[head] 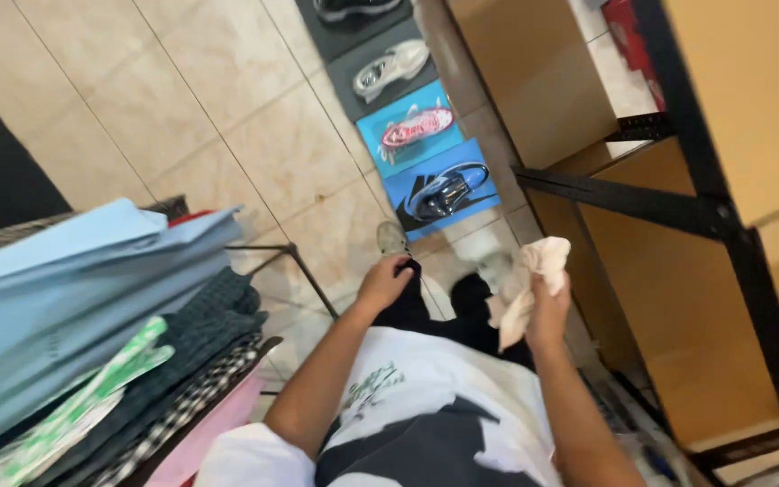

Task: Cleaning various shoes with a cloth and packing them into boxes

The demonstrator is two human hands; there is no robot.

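just right of the frame's centre we see the right hand (547, 311) raised, its fingers curled into a fist around a cream cloth (523, 280). the cloth bunches out above the knuckles toward the upper left of the hand, and a longer fold hangs down along the hand's left side (the part inside the fist is hidden from us). the fingers are closed tight on it, not spread.

slightly left of centre the left hand (385, 278) rests on the dark trouser leg (407, 307), fingers bent down over the fabric and narrow together; we cannot tell whether they pinch the trouser or only press on it. just above that hand a pale shoe (392, 238) shows on the beige tiled floor (182, 99).

in the lower left of the frame a stack of folded clothes (92, 307) sits, light blue on top, then dark knit, checked and pink layers. along the upper middle, four flat boxes each bear a shoe: two grey ones and two blue boxes (426, 162). a black metal shelf frame (714, 216) with brown cardboard boxes (534, 72) fills the right side.
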